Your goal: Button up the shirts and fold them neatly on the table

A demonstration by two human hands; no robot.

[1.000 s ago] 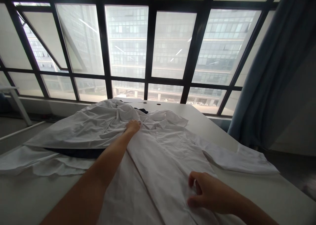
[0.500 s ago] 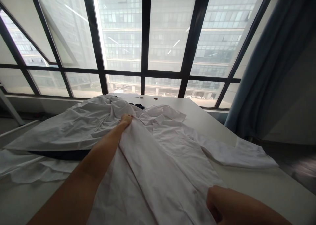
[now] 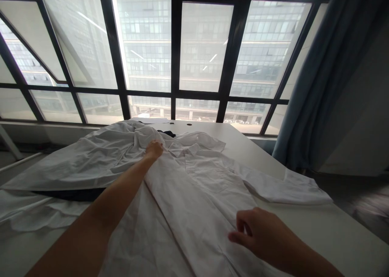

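A white collared shirt (image 3: 182, 196) lies spread out, its front panel stretching from the collar down to the near edge of the view. My left hand (image 3: 154, 148) is closed on the cloth at the front edge, close to the collar (image 3: 193, 149). Over the lower right part of the shirt hovers my right hand (image 3: 253, 232), its fingers bent and the thumb apart from them, holding nothing. One sleeve (image 3: 288, 190) reaches out to the right across the white table (image 3: 316, 224).
More crumpled white cloth (image 3: 91, 159) is heaped to the left, with a dark fabric strip (image 3: 69, 194) under it. A small dark item (image 3: 166, 133) lies beyond the collar. Windows (image 3: 146, 46) rise behind the table, and a blue-grey curtain (image 3: 306, 106) hangs on the right.
My right hand has come up and left from the bottom right, and its thumb has parted from the fingers. My left hand keeps its hold near the collar. The view has tilted slightly.
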